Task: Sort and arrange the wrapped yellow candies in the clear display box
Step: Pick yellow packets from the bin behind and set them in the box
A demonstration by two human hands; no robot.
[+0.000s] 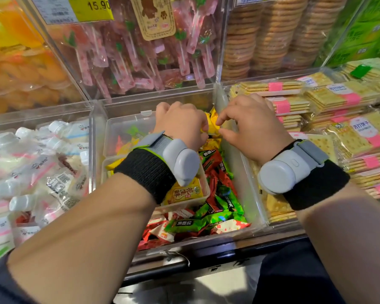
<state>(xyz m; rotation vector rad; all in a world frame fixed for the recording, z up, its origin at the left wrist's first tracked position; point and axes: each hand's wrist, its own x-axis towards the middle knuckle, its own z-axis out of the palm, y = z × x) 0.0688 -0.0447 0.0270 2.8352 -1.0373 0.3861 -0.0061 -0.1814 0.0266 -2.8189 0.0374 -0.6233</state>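
As two hands (pixel 180 122) (pixel 251 126) pinch — one yellow candy (pixel 212 125)

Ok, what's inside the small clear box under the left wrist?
The small clear box shows yellow wrapped candies at both ends, one with red lettering. The left wristband covers the middle, hiding the rest.

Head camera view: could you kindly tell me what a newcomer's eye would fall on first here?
At the centre, the left hand grips a bunch of yellow candies while the right hand pinches at them. Below them lies a clear box of red and green candies, with pink lollipops behind and stacked crackers on the right.
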